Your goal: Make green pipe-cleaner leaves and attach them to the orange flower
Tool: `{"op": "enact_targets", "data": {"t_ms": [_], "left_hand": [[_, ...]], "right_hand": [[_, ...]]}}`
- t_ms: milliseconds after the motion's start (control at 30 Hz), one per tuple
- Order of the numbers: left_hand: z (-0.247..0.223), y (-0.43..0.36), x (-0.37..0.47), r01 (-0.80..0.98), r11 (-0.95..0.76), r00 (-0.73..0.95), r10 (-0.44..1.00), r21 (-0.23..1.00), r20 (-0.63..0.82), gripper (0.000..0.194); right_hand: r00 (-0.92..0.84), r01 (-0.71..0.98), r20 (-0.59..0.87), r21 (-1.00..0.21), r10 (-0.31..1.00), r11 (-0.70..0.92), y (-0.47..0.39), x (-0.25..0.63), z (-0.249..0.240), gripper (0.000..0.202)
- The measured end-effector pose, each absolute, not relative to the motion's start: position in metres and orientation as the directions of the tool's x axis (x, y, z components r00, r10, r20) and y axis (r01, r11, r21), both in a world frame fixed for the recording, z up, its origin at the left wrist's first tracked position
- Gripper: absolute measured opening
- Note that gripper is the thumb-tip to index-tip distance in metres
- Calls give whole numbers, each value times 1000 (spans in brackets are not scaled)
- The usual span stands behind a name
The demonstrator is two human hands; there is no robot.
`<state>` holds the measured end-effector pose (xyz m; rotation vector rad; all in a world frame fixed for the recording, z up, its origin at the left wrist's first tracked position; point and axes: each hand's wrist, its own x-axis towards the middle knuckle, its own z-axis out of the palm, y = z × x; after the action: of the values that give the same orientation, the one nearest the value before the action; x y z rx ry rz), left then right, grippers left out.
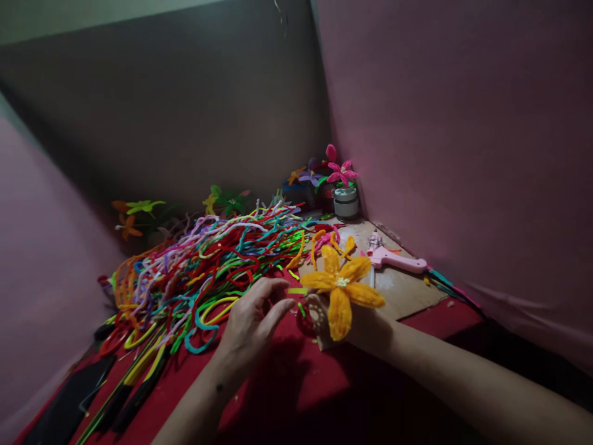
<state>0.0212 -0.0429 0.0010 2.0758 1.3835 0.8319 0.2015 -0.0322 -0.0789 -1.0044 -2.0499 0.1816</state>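
No readable text, no legible labels

Flower (341, 282), just right of the left fingers (279, 312): petals plain orange-yellow, centre pale yellow. Between it and those fingers, a yellow-green strip (298, 290). To their left and beyond, fuzzy stems (222, 253), mixed red, lilac, teal, green, orange, white. Right of and beyond the fingers: light pink glue gun (398, 263), tan board (403, 296). Farther off, hot-pink bloom (341, 173). Surface (319, 374) below the fingers: deep red. Dim blooms (130, 227), far left beyond them, seem orange and lime.
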Motion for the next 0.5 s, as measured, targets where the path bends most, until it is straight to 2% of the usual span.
{"op": "enact_targets", "data": {"t_ms": [67, 133, 267, 400, 500], "left_hand": [[-6, -31, 12, 708, -417, 353, 908, 571, 225, 28], [-13, -22, 7, 731, -449, 428, 888, 513, 167, 24], [-21, -14, 6, 736, -482, 486, 865, 476, 124, 21], [-22, -12, 12, 693, -537, 513, 836, 480, 194, 27], [-23, -12, 16, 642, -606, 558, 789, 469, 256, 21]], "right_hand": [[-259, 531, 654, -518, 710, 671, -30, 202, -76, 18], [-194, 459, 670, -584, 717, 670, -28, 203, -69, 12], [-101, 310, 669, -682, 736, 662, -27, 205, -56, 5], [-119, 234, 660, -707, 741, 667, -25, 205, -56, 5], [-170, 137, 629, -748, 759, 650, -21, 204, -58, 6]]}}
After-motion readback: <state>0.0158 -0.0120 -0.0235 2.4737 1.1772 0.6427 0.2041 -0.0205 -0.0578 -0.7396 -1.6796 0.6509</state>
